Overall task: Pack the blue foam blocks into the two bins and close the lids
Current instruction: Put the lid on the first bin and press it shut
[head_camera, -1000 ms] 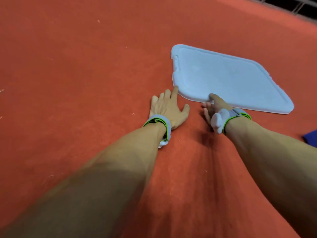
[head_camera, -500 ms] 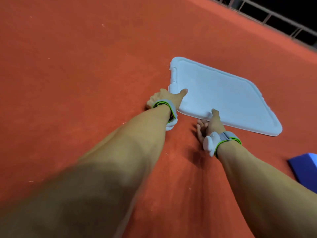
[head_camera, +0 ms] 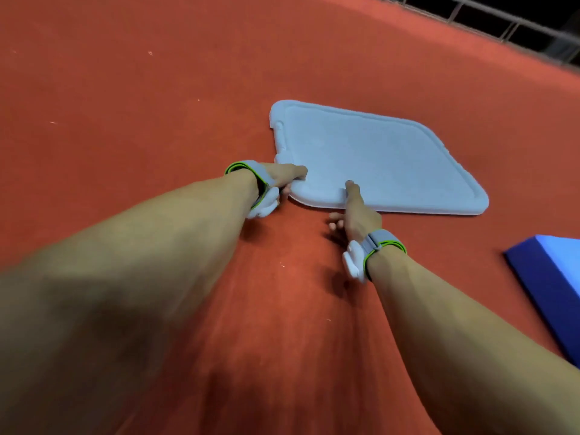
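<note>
A pale blue-white bin lid point(head_camera: 376, 158) lies flat on the red carpet ahead of me. My left hand point(head_camera: 284, 177) grips its near left corner, thumb on top and fingers under the edge. My right hand point(head_camera: 356, 211) pinches the near edge a little to the right, thumb on the lid's top and the other fingers below it. A blue foam block point(head_camera: 552, 284) lies on the floor at the right edge of view, partly cut off. No bin is in view.
Red carpet point(head_camera: 157, 105) covers the floor all round. A metal railing point(head_camera: 502, 23) runs along the far right corner, with darkness beyond it.
My left hand went from lying flat on the carpet to gripping the lid's corner. The right thumb slid onto the lid's top. More of the blue block has come into view.
</note>
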